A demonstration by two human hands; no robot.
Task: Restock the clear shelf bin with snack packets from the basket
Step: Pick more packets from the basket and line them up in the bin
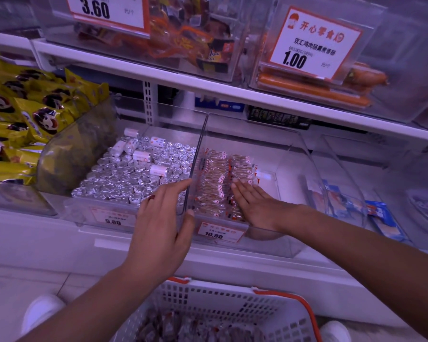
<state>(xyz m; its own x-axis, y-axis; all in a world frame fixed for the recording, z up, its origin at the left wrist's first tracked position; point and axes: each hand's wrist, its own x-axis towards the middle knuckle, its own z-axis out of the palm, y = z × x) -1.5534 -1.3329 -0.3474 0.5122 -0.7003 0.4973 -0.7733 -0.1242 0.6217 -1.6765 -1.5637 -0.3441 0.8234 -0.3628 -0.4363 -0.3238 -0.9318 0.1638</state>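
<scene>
A clear shelf bin (304, 154) stands on the lower shelf, with a 10.80 price tag on its front. Two rows of small tan snack packets (214, 183) with red-and-white ends fill its left side; its right side is bare. My left hand (158, 225) holds the bin's left front corner, fingers outside the wall and thumb on the front edge. My right hand (257, 206) lies flat inside the bin, straight fingers pressing on the right row of packets. A white basket (223, 302) with an orange rim sits below on the floor, holding more packets.
Left of the clear bin is a bin of silver foil-wrapped pieces (124, 176), then yellow packets (22, 114). To the right, bins hold blue packets (381, 218). The upper shelf (208, 87) carries bins of sausages (314, 87) and price signs overhead.
</scene>
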